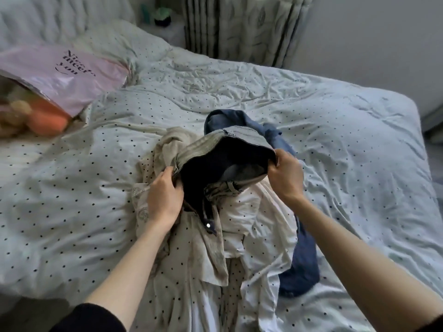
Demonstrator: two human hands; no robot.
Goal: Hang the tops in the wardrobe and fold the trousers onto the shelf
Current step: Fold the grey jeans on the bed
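Note:
A pair of blue jeans (242, 137) is held up over the bed by its waistband, which gapes open toward me. My left hand (165, 195) grips the waistband's left side and my right hand (286, 173) grips its right side. One blue leg (304, 264) trails down to the right across the bedding. Under the jeans lies a heap of pale tops: a cream dotted one (191, 248) and a white one (254, 212). No wardrobe or shelf is in view.
The bed (347, 130) has a white cover with small dark dots. A pink plastic bag (64, 75) and an orange soft toy (45, 118) lie at the far left. Patterned curtains (247, 27) hang behind the bed, by a small potted plant (163, 16).

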